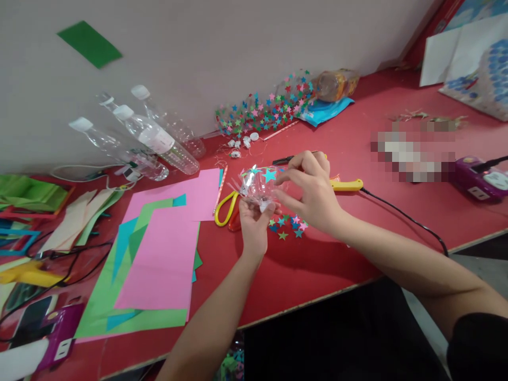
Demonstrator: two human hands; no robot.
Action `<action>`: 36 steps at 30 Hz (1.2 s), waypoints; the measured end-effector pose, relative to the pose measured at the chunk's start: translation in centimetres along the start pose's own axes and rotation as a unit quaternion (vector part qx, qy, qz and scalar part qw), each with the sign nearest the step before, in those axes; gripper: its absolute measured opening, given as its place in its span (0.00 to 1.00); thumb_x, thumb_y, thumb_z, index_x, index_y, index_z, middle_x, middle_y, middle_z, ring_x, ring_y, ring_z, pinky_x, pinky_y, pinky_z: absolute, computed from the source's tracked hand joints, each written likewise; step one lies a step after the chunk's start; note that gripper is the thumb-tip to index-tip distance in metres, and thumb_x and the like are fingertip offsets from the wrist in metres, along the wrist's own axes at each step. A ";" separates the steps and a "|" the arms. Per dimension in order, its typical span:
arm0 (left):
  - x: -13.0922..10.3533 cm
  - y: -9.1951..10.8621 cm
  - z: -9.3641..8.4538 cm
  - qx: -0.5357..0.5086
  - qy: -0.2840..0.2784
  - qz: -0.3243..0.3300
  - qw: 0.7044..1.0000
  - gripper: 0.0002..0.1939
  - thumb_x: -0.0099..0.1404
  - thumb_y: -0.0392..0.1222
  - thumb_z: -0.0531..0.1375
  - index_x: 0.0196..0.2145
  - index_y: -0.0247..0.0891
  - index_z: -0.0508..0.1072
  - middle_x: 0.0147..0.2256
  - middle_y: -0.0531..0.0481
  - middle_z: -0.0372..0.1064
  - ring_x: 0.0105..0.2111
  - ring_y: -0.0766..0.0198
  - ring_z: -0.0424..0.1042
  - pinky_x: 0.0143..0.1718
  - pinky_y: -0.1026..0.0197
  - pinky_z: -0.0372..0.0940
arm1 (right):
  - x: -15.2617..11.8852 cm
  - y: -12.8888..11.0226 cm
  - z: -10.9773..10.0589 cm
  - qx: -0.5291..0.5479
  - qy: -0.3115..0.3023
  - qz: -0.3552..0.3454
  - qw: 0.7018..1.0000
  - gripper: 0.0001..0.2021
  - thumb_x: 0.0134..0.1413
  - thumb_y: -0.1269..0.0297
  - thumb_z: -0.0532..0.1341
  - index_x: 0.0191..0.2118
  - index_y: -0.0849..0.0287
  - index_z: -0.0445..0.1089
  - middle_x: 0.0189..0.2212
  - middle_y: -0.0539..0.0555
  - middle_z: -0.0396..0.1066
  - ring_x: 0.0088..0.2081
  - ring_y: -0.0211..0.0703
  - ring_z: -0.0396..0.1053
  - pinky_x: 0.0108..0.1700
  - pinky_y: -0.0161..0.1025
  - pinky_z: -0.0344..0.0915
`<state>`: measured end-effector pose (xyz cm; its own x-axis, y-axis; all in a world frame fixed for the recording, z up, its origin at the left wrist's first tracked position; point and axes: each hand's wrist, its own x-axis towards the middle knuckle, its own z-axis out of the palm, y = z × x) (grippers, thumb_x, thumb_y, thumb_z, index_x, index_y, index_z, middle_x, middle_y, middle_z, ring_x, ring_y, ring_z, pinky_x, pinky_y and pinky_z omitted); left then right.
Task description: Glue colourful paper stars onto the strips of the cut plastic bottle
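Note:
My left hand (256, 225) is closed on the white-capped neck end of a clear plastic bottle piece (257, 188). Blue and green star stickers show on the clear plastic, one a light blue star (270, 175). My right hand (311, 193) is at the right side of the piece, thumb and fingers bent near the plastic; whether something small is between the fingertips cannot be made out. Loose coloured paper stars (297, 226) lie on the red table (301, 275) below my hands. Yellow-handled scissors (226, 209) lie partly behind my left hand.
Pink and green paper sheets (159, 259) cover the left-centre. Clear bottles (159, 140) and a star-covered bottle (265, 111) stand or lie by the wall. A yellow corded tool (347, 185) lies right, its cord running toward the table edge. A purple power socket (482, 180) sits far right.

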<state>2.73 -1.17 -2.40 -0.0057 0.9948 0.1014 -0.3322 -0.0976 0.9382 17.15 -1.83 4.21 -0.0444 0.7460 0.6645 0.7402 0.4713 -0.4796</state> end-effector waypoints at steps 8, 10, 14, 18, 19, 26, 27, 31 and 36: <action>-0.1 0.7 0.6 -0.051 0.010 -0.031 0.998 0.26 0.49 0.44 0.73 0.33 0.41 0.58 0.30 0.60 0.69 0.29 0.70 0.74 0.34 0.65 0.70 | -0.1 -0.4 0.1 0.056 0.006 0.038 0.998 0.04 0.54 0.66 0.61 0.29 0.56 0.70 0.35 0.51 0.61 0.41 0.45 0.60 0.49 0.47 0.56; -0.2 0.7 0.5 -0.055 0.013 -0.029 0.998 0.25 0.49 0.43 0.73 0.34 0.40 0.60 0.30 0.60 0.69 0.29 0.71 0.74 0.34 0.67 0.69 | -0.2 -0.5 0.1 0.058 0.009 0.031 0.998 0.03 0.52 0.66 0.61 0.29 0.56 0.69 0.36 0.51 0.62 0.41 0.45 0.60 0.49 0.47 0.56; -0.1 0.3 0.2 -0.060 0.014 -0.007 0.998 0.23 0.49 0.39 0.73 0.35 0.40 0.63 0.31 0.60 0.70 0.30 0.73 0.73 0.37 0.69 0.68 | -0.5 -0.8 0.2 0.021 0.041 -0.020 0.999 0.03 0.52 0.67 0.62 0.29 0.56 0.68 0.37 0.53 0.64 0.41 0.47 0.62 0.49 0.50 0.55; 0.0 0.0 -0.1 -0.039 0.008 0.016 0.999 0.20 0.53 0.40 0.71 0.38 0.41 0.64 0.35 0.57 0.70 0.34 0.71 0.74 0.39 0.66 0.68 | -0.7 -0.6 0.5 0.001 0.056 -0.113 0.992 0.04 0.54 0.72 0.59 0.31 0.56 0.66 0.35 0.53 0.67 0.38 0.45 0.63 0.43 0.47 0.59; 0.0 0.0 -0.2 -0.034 0.006 0.025 0.999 0.20 0.54 0.41 0.71 0.38 0.41 0.64 0.34 0.57 0.70 0.34 0.71 0.74 0.39 0.66 0.68 | -0.7 -0.6 0.6 0.022 0.045 -0.136 0.989 0.05 0.54 0.73 0.57 0.32 0.56 0.65 0.34 0.53 0.67 0.37 0.44 0.63 0.41 0.45 0.60; 0.4 0.0 -0.2 0.008 0.024 0.080 0.997 0.25 0.51 0.45 0.72 0.37 0.41 0.61 0.31 0.58 0.69 0.31 0.71 0.73 0.35 0.68 0.67 | -0.7 -0.6 0.5 0.151 -0.017 -0.101 0.983 0.04 0.57 0.73 0.55 0.33 0.57 0.63 0.28 0.50 0.67 0.31 0.37 0.63 0.35 0.37 0.63; 0.4 0.0 -0.2 0.016 0.026 0.084 0.996 0.25 0.50 0.46 0.72 0.37 0.41 0.61 0.31 0.58 0.69 0.31 0.71 0.73 0.34 0.68 0.67 | -0.7 -0.6 0.5 0.158 -0.017 -0.082 0.984 0.03 0.58 0.73 0.56 0.34 0.58 0.64 0.28 0.49 0.67 0.30 0.35 0.63 0.34 0.35 0.63; 0.1 0.1 -0.1 0.042 0.029 0.095 0.994 0.25 0.52 0.48 0.72 0.36 0.41 0.59 0.31 0.58 0.67 0.28 0.72 0.72 0.33 0.67 0.68 | -0.6 -0.4 0.3 0.163 -0.022 0.001 0.986 0.12 0.60 0.70 0.57 0.49 0.59 0.63 0.26 0.44 0.67 0.26 0.31 0.64 0.32 0.31 0.64; 0.2 0.0 -0.1 0.064 0.051 0.098 0.992 0.26 0.51 0.50 0.71 0.37 0.42 0.59 0.33 0.56 0.66 0.30 0.71 0.72 0.35 0.65 0.71 | -0.5 0.0 0.4 0.114 -0.023 -0.022 0.993 0.10 0.61 0.69 0.57 0.47 0.58 0.67 0.24 0.45 0.67 0.26 0.32 0.64 0.31 0.32 0.63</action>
<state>2.59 -1.01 -2.39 -0.1558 0.9534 0.2582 -0.1921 -0.2857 0.9389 16.89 -2.02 3.62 -0.1087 0.7402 0.6635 0.5655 0.5950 -0.5711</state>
